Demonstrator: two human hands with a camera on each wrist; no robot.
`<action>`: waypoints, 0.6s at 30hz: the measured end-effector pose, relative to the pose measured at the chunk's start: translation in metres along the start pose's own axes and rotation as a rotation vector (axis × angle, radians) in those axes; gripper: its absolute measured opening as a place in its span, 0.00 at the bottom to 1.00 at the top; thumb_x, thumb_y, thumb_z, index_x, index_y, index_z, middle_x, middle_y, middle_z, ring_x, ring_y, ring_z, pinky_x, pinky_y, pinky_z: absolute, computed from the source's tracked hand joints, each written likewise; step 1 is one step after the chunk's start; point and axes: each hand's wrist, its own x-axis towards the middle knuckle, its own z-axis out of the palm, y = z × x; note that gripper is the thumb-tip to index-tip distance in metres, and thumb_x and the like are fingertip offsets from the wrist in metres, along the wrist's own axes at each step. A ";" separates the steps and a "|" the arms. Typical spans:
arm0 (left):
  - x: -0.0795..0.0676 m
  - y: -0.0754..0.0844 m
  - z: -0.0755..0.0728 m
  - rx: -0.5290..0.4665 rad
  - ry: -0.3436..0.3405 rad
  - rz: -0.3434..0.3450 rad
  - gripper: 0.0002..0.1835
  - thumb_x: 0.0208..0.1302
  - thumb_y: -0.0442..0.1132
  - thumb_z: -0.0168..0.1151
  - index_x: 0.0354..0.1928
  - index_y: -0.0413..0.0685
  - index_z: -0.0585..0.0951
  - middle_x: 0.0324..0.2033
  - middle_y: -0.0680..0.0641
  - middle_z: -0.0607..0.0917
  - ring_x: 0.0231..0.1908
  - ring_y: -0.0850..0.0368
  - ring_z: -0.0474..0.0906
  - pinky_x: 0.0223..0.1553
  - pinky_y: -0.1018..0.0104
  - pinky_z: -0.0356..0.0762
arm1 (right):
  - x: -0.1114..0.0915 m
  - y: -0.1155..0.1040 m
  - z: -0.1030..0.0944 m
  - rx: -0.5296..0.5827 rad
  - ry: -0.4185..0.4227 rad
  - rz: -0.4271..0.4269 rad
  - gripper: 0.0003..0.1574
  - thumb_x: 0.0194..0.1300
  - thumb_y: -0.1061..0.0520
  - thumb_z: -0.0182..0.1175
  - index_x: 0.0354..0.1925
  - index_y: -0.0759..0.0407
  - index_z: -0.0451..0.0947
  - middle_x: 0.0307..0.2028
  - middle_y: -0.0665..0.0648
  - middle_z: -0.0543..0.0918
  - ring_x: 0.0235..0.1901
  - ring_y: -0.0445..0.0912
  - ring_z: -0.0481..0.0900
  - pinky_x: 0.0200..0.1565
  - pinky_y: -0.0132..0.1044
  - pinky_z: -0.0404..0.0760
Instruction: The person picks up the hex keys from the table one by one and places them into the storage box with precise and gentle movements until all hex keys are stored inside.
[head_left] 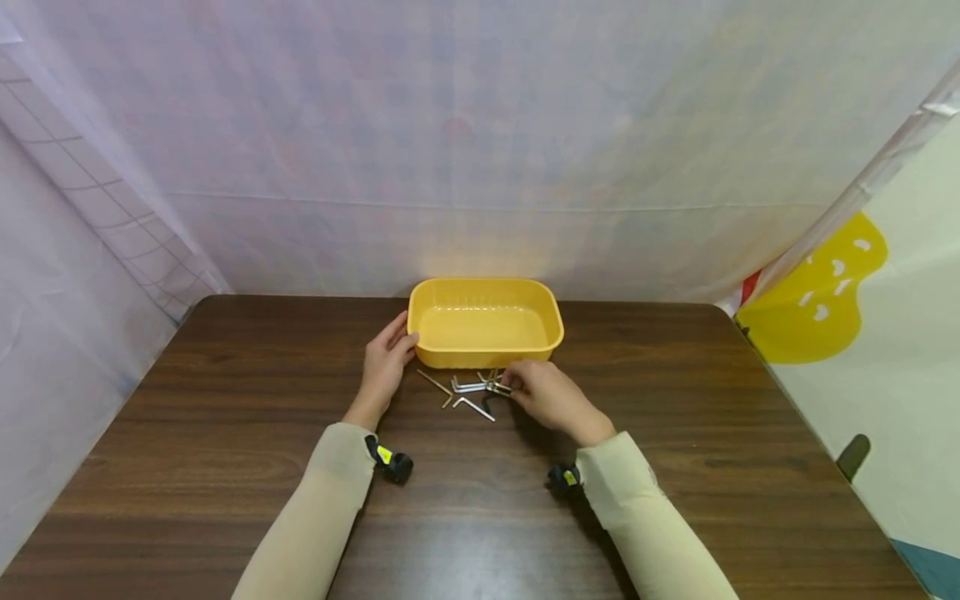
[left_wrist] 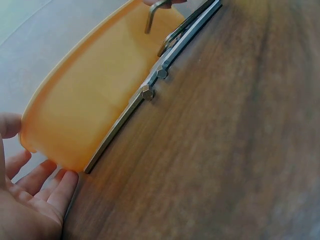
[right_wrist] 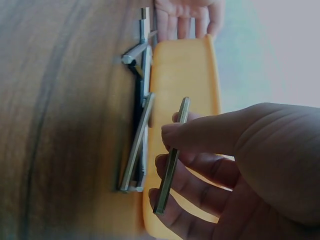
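A yellow plastic basin [head_left: 457, 358] stands at the table's back edge. My left hand [head_left: 384, 364] rests against its left end, fingertips touching the wall and thumb by the front corner. In front of the basin lies a loose group of L-shaped hex keys [head_left: 474, 408], silver and brass-coloured, some overlapping. Above their right side my right hand [head_left: 553, 397] pinches one hex key [right_wrist: 170, 177] between thumb and fingers. The left wrist view shows its bent end [left_wrist: 151, 20] raised off the table. Part of the held key is hidden by my fingers.
The dark wood-grain table [head_left: 225, 417] has rounded back corners. A pale curtain [head_left: 450, 150] hangs right behind the basin. At the right, a white sheet with a yellow shape [head_left: 817, 308] hangs beside the table edge.
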 end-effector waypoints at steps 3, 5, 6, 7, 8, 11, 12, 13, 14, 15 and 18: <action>0.001 0.000 -0.001 0.015 -0.001 0.008 0.29 0.75 0.34 0.54 0.76 0.46 0.65 0.74 0.41 0.69 0.72 0.47 0.69 0.70 0.50 0.73 | 0.001 -0.001 -0.003 0.002 -0.004 -0.014 0.08 0.60 0.69 0.64 0.38 0.61 0.84 0.33 0.56 0.86 0.35 0.46 0.82 0.40 0.40 0.85; 0.001 0.000 -0.002 0.028 0.004 0.010 0.29 0.75 0.35 0.54 0.76 0.47 0.66 0.73 0.42 0.70 0.71 0.48 0.69 0.70 0.52 0.74 | 0.001 -0.001 -0.004 0.002 -0.004 -0.017 0.08 0.60 0.69 0.64 0.38 0.60 0.84 0.32 0.55 0.87 0.35 0.46 0.83 0.40 0.40 0.86; 0.001 0.000 -0.002 0.033 0.005 0.012 0.29 0.75 0.35 0.55 0.75 0.47 0.66 0.73 0.42 0.70 0.71 0.49 0.70 0.69 0.52 0.74 | 0.001 -0.002 -0.005 0.001 -0.003 -0.018 0.08 0.60 0.69 0.65 0.38 0.60 0.84 0.32 0.55 0.87 0.35 0.45 0.83 0.40 0.40 0.86; 0.001 0.000 -0.003 0.038 0.005 0.014 0.29 0.75 0.36 0.55 0.75 0.48 0.66 0.73 0.42 0.70 0.70 0.49 0.70 0.69 0.53 0.75 | 0.002 -0.002 -0.005 0.001 -0.002 -0.018 0.08 0.60 0.69 0.65 0.38 0.60 0.85 0.32 0.54 0.87 0.35 0.45 0.83 0.40 0.40 0.86; 0.002 0.000 -0.003 0.043 0.006 0.016 0.29 0.75 0.36 0.55 0.75 0.48 0.67 0.73 0.42 0.70 0.70 0.50 0.70 0.69 0.54 0.75 | 0.002 -0.002 -0.005 0.002 0.000 -0.018 0.08 0.61 0.68 0.65 0.38 0.59 0.85 0.32 0.54 0.87 0.35 0.45 0.83 0.40 0.40 0.85; 0.003 0.000 -0.003 0.044 0.000 0.018 0.29 0.75 0.37 0.56 0.75 0.49 0.67 0.73 0.43 0.70 0.70 0.50 0.71 0.69 0.55 0.75 | 0.002 -0.003 -0.007 0.002 0.011 -0.024 0.08 0.60 0.68 0.66 0.38 0.59 0.85 0.32 0.54 0.87 0.35 0.45 0.83 0.41 0.41 0.85; 0.003 -0.001 -0.003 0.046 -0.001 0.019 0.29 0.75 0.37 0.56 0.75 0.49 0.67 0.73 0.43 0.71 0.70 0.50 0.71 0.69 0.55 0.75 | 0.001 -0.004 -0.008 0.001 0.016 -0.028 0.08 0.61 0.68 0.66 0.38 0.58 0.85 0.33 0.55 0.87 0.35 0.45 0.83 0.41 0.41 0.85; 0.003 -0.001 -0.003 0.050 -0.002 0.021 0.28 0.75 0.38 0.56 0.75 0.50 0.67 0.73 0.43 0.71 0.70 0.50 0.71 0.69 0.55 0.75 | 0.001 -0.005 -0.009 0.005 0.021 -0.034 0.08 0.61 0.68 0.66 0.38 0.59 0.85 0.33 0.55 0.87 0.35 0.46 0.83 0.41 0.42 0.85; 0.003 -0.002 -0.003 0.052 -0.001 0.021 0.28 0.75 0.38 0.56 0.75 0.50 0.67 0.73 0.43 0.71 0.69 0.50 0.71 0.69 0.55 0.75 | 0.001 -0.006 -0.010 0.010 0.026 -0.038 0.08 0.61 0.68 0.66 0.38 0.59 0.85 0.33 0.55 0.87 0.36 0.46 0.83 0.41 0.42 0.86; 0.003 -0.003 -0.003 0.055 0.001 0.023 0.28 0.75 0.38 0.56 0.75 0.50 0.68 0.73 0.43 0.71 0.69 0.51 0.71 0.69 0.55 0.75 | 0.001 -0.007 -0.011 0.013 0.032 -0.044 0.08 0.61 0.68 0.66 0.38 0.59 0.85 0.34 0.56 0.88 0.36 0.47 0.84 0.42 0.43 0.86; 0.001 -0.006 -0.002 0.076 0.006 0.029 0.28 0.75 0.38 0.56 0.75 0.51 0.68 0.72 0.44 0.72 0.68 0.51 0.72 0.68 0.54 0.75 | -0.001 -0.010 -0.014 0.022 0.056 -0.059 0.07 0.61 0.67 0.67 0.39 0.59 0.85 0.35 0.56 0.88 0.37 0.48 0.84 0.43 0.45 0.86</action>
